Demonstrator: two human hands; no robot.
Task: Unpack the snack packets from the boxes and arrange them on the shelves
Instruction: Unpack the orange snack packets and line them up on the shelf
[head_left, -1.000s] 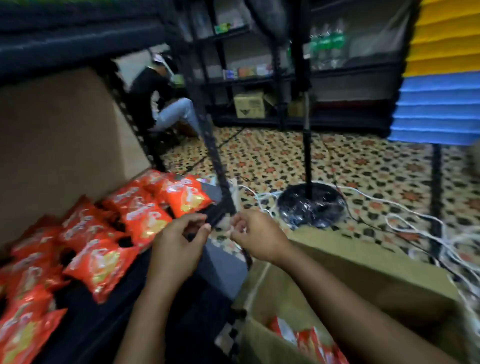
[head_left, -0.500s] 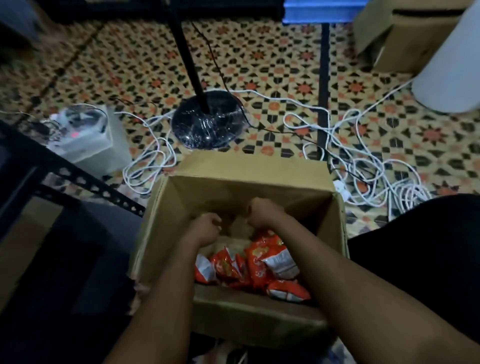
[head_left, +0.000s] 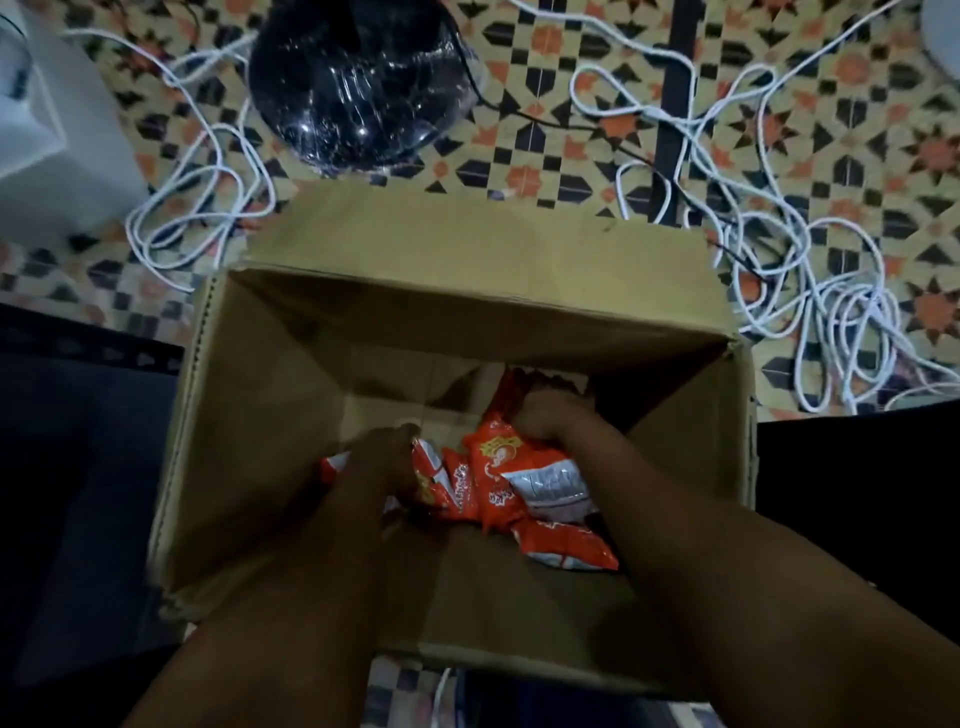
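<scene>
Head: left hand (head_left: 382, 460), right hand (head_left: 553, 418) apparently gripping snack packets (head_left: 511, 478) inside box (head_left: 249, 415)

Blurred white lettering on orange snack packets (head_left: 498, 467), white printed panel on one, none of it legible

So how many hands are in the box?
2: left hand at the near-left of the box, right hand further in; both grip orange packets.

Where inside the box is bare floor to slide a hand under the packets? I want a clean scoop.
Bare: the cardboard box floor's far-left part. Crowded: near-right, where snack packets pile beneath both hands.
</scene>
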